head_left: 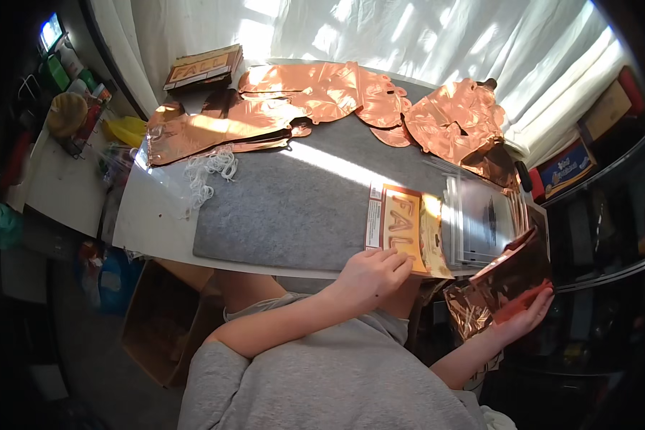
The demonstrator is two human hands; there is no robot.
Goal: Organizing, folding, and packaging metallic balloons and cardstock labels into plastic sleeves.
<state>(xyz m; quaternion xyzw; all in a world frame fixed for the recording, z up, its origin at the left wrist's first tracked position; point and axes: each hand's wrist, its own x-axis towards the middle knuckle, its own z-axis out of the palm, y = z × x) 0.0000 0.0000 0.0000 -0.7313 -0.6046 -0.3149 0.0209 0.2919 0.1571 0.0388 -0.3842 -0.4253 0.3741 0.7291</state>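
Observation:
My left hand [381,274] is at the table's near edge, its fingers bent together over the lower end of an orange printed card [400,215]. A yellowish patterned strip [432,228] lies along the card's right side. Off the right end of the table, my right hand [524,315] grips a folded copper foil balloon [505,276] from beneath, with its fingers partly behind the foil. Clear plastic sleeves [480,218] lie stacked between the card and that balloon. Several flat copper foil balloons [322,89] stretch across the far side of the table.
A grey mat [279,208] covers much of the white table [147,215]. White string [211,172] lies bunched at its left. Printed packets [204,68] are stacked at the back left, before a white curtain [351,29]. A cardboard box [161,322] stands below on the floor.

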